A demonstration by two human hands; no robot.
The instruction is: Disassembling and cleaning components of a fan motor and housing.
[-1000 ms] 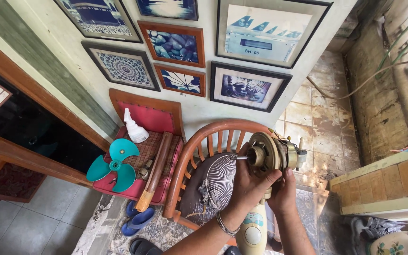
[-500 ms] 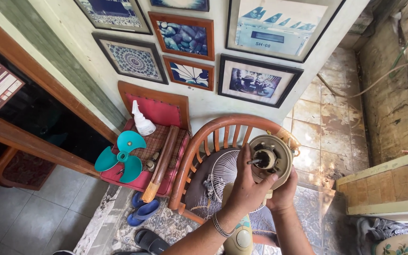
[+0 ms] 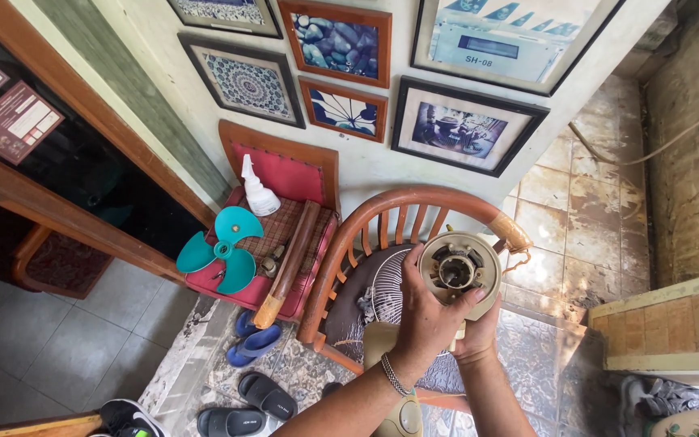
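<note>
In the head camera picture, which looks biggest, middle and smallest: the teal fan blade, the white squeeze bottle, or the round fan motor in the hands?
1. Fan blade, about level with the motor, which sits nearer the camera, so that order is unsure.
2. Bottle, clearly smallest.

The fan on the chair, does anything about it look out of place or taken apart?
Yes. The fan motor head, held in the left hand and right hand, is bare, with no blade. The teal fan blade lies apart on the red-cushioned chair, and a grille rests behind.
</note>
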